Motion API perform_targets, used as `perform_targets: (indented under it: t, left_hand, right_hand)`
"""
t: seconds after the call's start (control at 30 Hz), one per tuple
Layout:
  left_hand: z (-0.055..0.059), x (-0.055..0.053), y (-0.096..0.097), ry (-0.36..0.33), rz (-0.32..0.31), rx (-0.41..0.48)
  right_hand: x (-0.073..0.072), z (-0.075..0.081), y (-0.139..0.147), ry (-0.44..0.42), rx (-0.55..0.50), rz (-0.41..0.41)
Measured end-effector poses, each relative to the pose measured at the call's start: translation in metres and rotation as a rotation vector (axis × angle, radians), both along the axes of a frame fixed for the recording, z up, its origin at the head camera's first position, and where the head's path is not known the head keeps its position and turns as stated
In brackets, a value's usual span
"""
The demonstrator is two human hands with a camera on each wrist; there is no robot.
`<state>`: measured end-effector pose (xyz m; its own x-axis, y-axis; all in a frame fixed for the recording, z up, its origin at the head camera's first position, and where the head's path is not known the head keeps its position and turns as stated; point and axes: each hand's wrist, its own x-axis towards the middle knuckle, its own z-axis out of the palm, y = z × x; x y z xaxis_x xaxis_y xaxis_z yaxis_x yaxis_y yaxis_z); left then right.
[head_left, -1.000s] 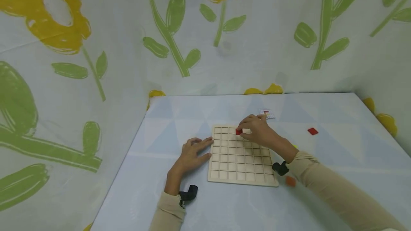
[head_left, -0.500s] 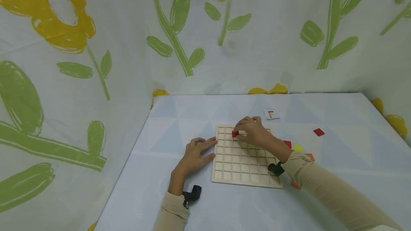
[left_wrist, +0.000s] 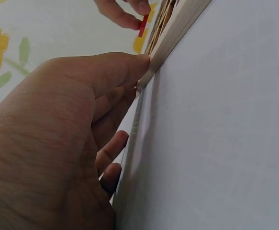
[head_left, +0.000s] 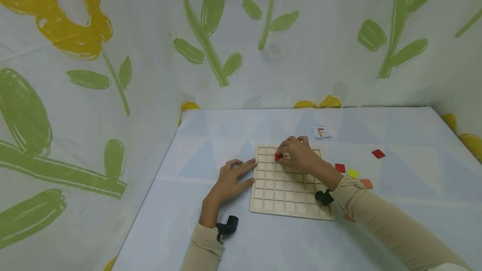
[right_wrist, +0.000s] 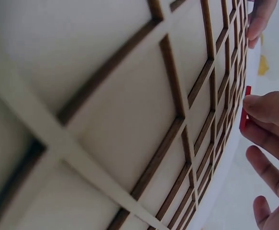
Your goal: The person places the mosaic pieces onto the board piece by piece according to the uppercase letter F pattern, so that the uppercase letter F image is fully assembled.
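Note:
In the head view my right hand pinches a small red square tile between thumb and fingertips, over the far rows of a pale wooden grid board. The right wrist view shows the same red tile edge-on, held close over the dark-lined grid. My left hand lies at the board's left side, fingers spread loosely, with thumb and fingertips against the rim. From the left wrist the thumb meets the board's side edge, and the other fingers are partly hidden behind it.
Right of the board lie a red tile, a yellow tile and an orange tile. Another red tile is farther right. An orange tile is partly covered by the right sleeve. A small printed card sits behind the board.
My right hand has carried the red tile a little left and nearer over the board, uncovering the card and several tiles. The left hand keeps its place at the rim; the head view has shifted slightly.

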<state>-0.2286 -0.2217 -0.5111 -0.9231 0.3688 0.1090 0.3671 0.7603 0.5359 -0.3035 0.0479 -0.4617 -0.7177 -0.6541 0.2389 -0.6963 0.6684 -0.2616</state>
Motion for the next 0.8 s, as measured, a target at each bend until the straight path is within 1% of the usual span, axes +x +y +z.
perform_targets:
  t: [0.1,0.37,0.53,0.63,0.8]
  left_hand:
    - [0.0,-0.002,0.002,0.004,-0.001,0.0]
    - [0.0,-0.003,0.009,-0.003,-0.004,0.0]
    - [0.0,-0.003,0.011,0.005,-0.01,0.002]
    - [0.0,-0.002,0.009,0.011,-0.011,0.008]
    - [-0.001,0.0,0.002,0.008,0.002,0.002]
  right_hand:
    - [0.0,0.0,0.003,-0.018,0.016,-0.016]
    - [0.001,-0.001,0.009,-0.044,0.05,-0.024]
    - [0.001,-0.002,0.011,-0.022,0.085,-0.03]
    - [0.001,-0.002,0.011,-0.014,0.08,-0.022]
    - [0.005,0.0,0.012,-0.007,0.013,0.009]
